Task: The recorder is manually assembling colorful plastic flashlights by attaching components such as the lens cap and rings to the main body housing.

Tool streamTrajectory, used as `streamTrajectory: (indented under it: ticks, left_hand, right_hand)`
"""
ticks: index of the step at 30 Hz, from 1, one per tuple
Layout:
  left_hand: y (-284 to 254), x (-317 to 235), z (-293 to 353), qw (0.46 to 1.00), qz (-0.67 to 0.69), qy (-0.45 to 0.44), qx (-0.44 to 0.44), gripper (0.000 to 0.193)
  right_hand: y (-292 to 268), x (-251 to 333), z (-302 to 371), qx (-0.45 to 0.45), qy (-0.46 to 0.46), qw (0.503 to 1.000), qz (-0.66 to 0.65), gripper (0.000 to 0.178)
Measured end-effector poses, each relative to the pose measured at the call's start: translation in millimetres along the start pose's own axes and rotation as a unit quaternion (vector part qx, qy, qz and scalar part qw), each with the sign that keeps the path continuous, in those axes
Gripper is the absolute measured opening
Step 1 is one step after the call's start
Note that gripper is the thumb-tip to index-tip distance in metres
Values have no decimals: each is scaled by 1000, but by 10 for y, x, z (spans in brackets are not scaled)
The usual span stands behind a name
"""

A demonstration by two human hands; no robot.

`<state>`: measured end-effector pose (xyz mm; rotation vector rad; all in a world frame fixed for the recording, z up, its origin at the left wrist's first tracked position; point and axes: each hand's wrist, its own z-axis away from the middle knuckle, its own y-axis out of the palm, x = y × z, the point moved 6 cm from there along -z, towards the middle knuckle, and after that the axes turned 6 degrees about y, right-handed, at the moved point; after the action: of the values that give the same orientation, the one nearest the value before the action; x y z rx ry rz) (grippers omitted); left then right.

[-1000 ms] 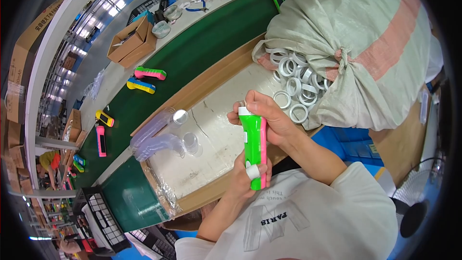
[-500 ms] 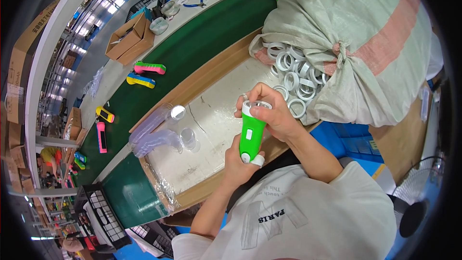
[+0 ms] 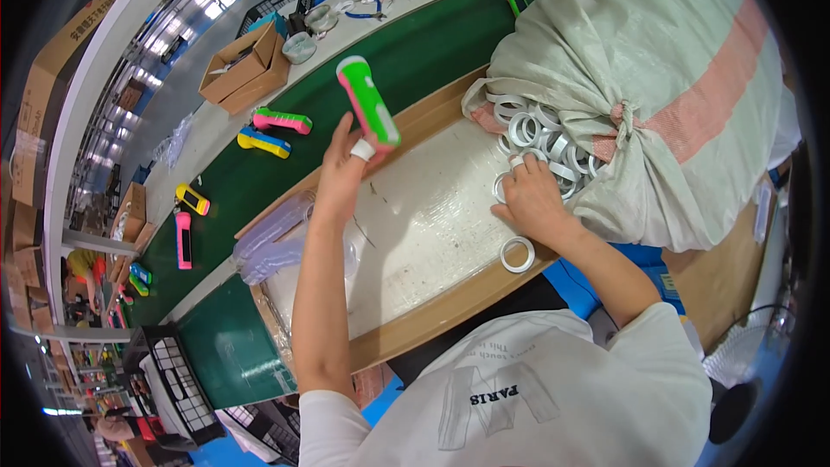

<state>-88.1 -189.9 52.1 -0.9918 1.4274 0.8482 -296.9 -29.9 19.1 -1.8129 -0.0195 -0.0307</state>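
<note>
- The left hand (image 3: 346, 175) is raised over the far edge of the tabletop (image 3: 415, 233), its fingers closed around the lower end of a green and pink flashlight (image 3: 367, 102), which tilts up and away over the green conveyor belt (image 3: 406, 52).
- A white band of tape wraps one finger of that hand, right by the grip.
- The flashlight looks like moulded plastic: stiff, light for its bulk, with a smooth and likely somewhat slippery shell. The narrower handle end, where it is held now, seems the sound place to take it; the broad head end would fill the hand less well.
- The right hand (image 3: 532, 199) lies palm down near the right edge of the tabletop, fingers spread and curled into the pile of white rings (image 3: 540, 130) spilling from the mouth of the big woven sack (image 3: 657, 78). Whether it pinches one ring I cannot tell.
- The rings look thin, rigid and very light; they would slide easily on the pale surface and are best pinched by the rim.
- One loose white ring (image 3: 518, 254) lies flat near the front edge, just beside the right wrist.
- More coloured flashlights (image 3: 281, 121) lie on the belt, well apart.
</note>
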Motion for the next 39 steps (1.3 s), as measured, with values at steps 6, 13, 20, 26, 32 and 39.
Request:
streamTrajectory:
  ticks: [6, 13, 20, 26, 32, 39]
  left_hand:
    - [-557, 310, 358, 816, -553, 146, 86, 32]
    - [-848, 390, 578, 704, -682, 186, 68, 40]
    - [-484, -55, 552, 936, -301, 175, -44, 41]
    - [233, -96, 448, 930, -238, 279, 14, 36]
    - [-381, -35, -364, 842, -419, 326, -99, 36]
    - [-1068, 803, -1508, 638, -766, -65, -38, 56]
  right_hand:
    - [97, 28, -49, 22, -74, 994, -81, 20]
    - [-147, 586, -534, -34, -73, 930, -359, 25]
    - [77, 688, -644, -28, -58, 912, -404, 61]
    - [97, 729, -698, -23, -20, 843, -537, 72]
    - [118, 598, -764, -21, 2, 843, -537, 75]
    - [165, 594, -771, -12, 4, 823, -568, 70]
